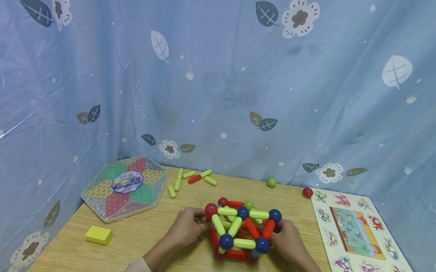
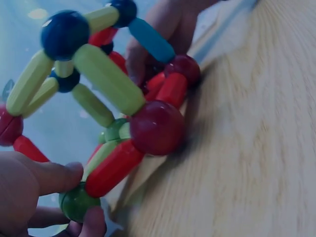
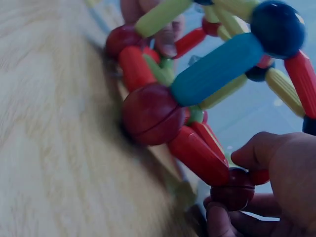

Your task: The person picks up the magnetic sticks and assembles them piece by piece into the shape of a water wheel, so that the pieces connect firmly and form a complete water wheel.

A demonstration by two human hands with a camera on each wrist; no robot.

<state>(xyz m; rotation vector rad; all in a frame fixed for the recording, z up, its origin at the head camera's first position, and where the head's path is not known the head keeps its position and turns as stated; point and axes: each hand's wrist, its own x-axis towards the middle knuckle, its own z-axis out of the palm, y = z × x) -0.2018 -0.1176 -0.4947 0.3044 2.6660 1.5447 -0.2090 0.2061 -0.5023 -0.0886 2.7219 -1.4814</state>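
A frame of magnetic rods and balls in yellow-green, red and blue sits between both hands on the table. At its left side my left hand pinches a green ball with thumb and fingertips, as the left wrist view shows. On the opposite side my right hand grips a dark red ball at a lower corner. Dark blue balls form much of the upper part, joined by yellow-green and red rods. A light blue rod slants up from a red ball.
Several loose rods lie at the back left, beside a hexagonal bead-patterned box. A yellow block is at the front left. Farther back are a green ball and a red ball. A picture puzzle board lies at right.
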